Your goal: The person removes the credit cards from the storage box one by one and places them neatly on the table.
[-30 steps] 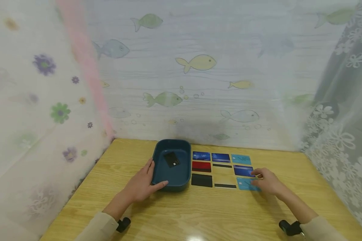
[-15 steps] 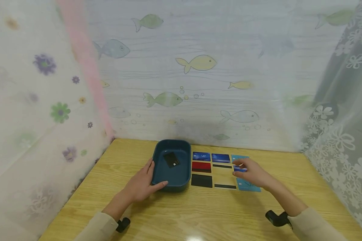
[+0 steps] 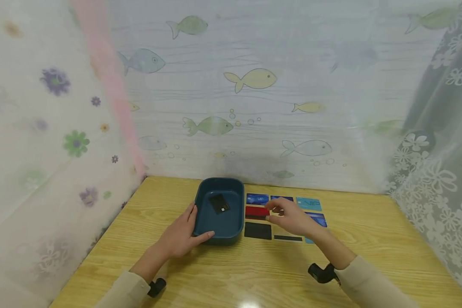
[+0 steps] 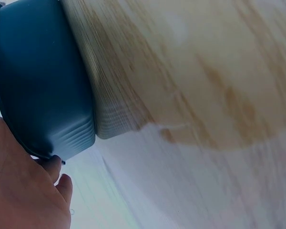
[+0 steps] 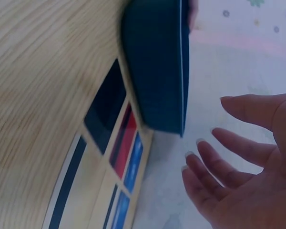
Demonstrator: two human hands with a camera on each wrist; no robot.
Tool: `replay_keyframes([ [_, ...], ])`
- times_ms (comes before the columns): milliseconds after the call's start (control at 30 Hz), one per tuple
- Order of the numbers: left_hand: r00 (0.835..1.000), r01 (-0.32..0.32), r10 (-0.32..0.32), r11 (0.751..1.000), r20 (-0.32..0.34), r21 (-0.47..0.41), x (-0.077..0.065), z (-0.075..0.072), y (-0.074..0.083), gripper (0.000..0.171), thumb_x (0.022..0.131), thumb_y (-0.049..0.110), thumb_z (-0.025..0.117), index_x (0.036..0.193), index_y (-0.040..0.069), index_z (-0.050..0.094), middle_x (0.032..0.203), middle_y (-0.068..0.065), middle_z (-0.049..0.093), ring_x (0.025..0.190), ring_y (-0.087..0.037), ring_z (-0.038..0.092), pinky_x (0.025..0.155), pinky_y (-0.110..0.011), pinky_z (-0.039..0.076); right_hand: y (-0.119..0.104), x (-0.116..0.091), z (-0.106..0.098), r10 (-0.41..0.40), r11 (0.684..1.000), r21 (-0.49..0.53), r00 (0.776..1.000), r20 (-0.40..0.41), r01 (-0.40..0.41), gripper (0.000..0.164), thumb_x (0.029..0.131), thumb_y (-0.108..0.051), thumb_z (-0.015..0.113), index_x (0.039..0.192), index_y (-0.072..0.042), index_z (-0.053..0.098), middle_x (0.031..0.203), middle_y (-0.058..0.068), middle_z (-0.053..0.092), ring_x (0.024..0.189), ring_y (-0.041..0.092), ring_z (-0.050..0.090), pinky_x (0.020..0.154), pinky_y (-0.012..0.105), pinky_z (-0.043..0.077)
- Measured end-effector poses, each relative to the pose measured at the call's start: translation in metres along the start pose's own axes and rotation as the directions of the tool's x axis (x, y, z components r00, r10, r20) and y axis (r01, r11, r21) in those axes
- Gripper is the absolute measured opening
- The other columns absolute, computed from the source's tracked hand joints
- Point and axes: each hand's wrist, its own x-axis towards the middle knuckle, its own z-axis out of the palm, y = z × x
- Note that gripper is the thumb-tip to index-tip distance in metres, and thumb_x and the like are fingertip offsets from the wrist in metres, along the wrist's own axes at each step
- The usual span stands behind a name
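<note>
My left hand [image 3: 179, 237] holds the near left corner of a dark blue rectangular basin [image 3: 220, 229], thumb over its rim, fingers along the outer wall. In the left wrist view its fingertips curl at the rim. Inside the basin lies one black bank card [image 3: 217, 203] with a chip. My right hand [image 3: 292, 217] hovers over the rows of cards beside the basin. Its fingertips are close to the red card [image 3: 256, 211]. The right wrist view shows its thumb and fingers [image 5: 229, 174] apart with nothing between them. Partly behind this hand are the middle cards.
Bank cards lie in rows right of the basin: a black one [image 3: 258, 231], a blue one [image 3: 257, 199], a light blue one [image 3: 309, 204] and others. Fish-patterned sheeting [image 3: 250, 107] stands behind the wooden table [image 3: 223, 273]. Black wrist cameras sit below both hands.
My right hand has moved left across the cards, from the light blue card at the near right to beside the red card. The left hand and the basin have stayed in place.
</note>
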Motion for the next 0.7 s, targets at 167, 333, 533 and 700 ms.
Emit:
replay_keyframes([
  [167, 1.000, 0.000, 0.000, 1.000, -0.001, 0.000, 0.000, 0.000, 0.000, 0.115, 0.090, 0.084, 0.042, 0.162, -0.002, 0.015, 0.171, -0.017, 0.006, 0.153, -0.041, 0.025, 0.118, -0.057, 0.031, -0.011, 0.016, 0.014, -0.028, 0.999, -0.027, 1.000, 0.001, 0.028, 0.031, 0.100, -0.016, 0.067, 0.126, -0.001, 0.066, 0.124, 0.017, 0.065, 0.111, 0.035, 0.060, 0.098, 0.054, 0.050],
  [333, 1.000, -0.004, 0.004, 1.000, -0.011, -0.002, -0.001, -0.002, 0.001, 0.115, 0.091, 0.082, 0.044, 0.162, -0.003, 0.016, 0.171, -0.019, 0.007, 0.152, -0.041, 0.025, 0.118, -0.058, 0.032, -0.022, 0.030, 0.029, -0.056, 0.997, -0.049, 0.998, 0.012, 0.056, 0.031, 0.099, -0.014, 0.067, 0.126, 0.001, 0.066, 0.121, 0.019, 0.066, 0.109, 0.034, 0.063, 0.093, 0.048, 0.054],
  [533, 1.000, -0.009, 0.009, 1.000, -0.022, 0.006, 0.000, 0.000, 0.000, 0.114, 0.091, 0.082, 0.045, 0.162, -0.004, 0.018, 0.170, -0.020, 0.010, 0.151, -0.042, 0.028, 0.116, -0.058, 0.034, -0.030, 0.045, 0.047, -0.101, 0.993, -0.053, 0.994, 0.040, 0.103, 0.029, 0.099, -0.012, 0.067, 0.125, 0.001, 0.067, 0.119, 0.019, 0.066, 0.101, 0.029, 0.062, 0.087, 0.039, 0.053],
  [700, 0.999, -0.019, 0.019, 1.000, -0.037, 0.001, -0.001, 0.000, 0.000, 0.114, 0.092, 0.081, 0.047, 0.161, -0.006, 0.019, 0.169, -0.021, 0.012, 0.150, -0.044, 0.030, 0.114, -0.060, 0.035, -0.036, 0.060, 0.063, -0.118, 0.992, -0.035, 0.992, 0.051, 0.120, 0.030, 0.099, -0.012, 0.067, 0.126, 0.000, 0.066, 0.122, 0.018, 0.065, 0.109, 0.035, 0.061, 0.093, 0.046, 0.052],
])
